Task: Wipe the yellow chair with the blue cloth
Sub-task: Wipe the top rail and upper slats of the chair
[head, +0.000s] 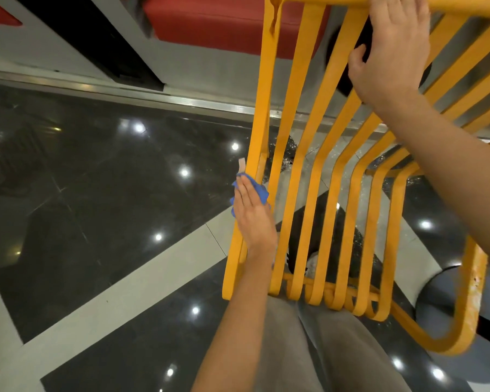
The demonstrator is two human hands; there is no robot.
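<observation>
Yellow metal fills the right half of the view: the chair (309,176) is tipped up off the floor, its slats running down toward the person's legs, with the curved ends near the lap. The left hand (252,219) presses the blue cloth (259,190) flat against the outer side bar, partway along it; the fingers lie nearly straight over the cloth, which bunches out past the fingertips. The right hand (393,49) is spread wide, palm laid on the slats just under the top rail, thumb hooked around one slat. That looks like bracing more than gripping.

The wiping appears to be under way on that one bar, and the slats look untouched by the cloth for now.

The weak spot, I'd say, is the right hand. An open palm on painted slats could slide if the left pushes hard, and then the chair would twist or drop onto the polished dark floor (102,176), or against the knees. The cloth is only pinned under flat fingers, so a fast stroke may leave it behind or let it fall. Fingers running along the narrow gap beside the bar could also catch. On the far right the frame (477,284) shows chipped, rusty patches that might snag the cloth.
</observation>
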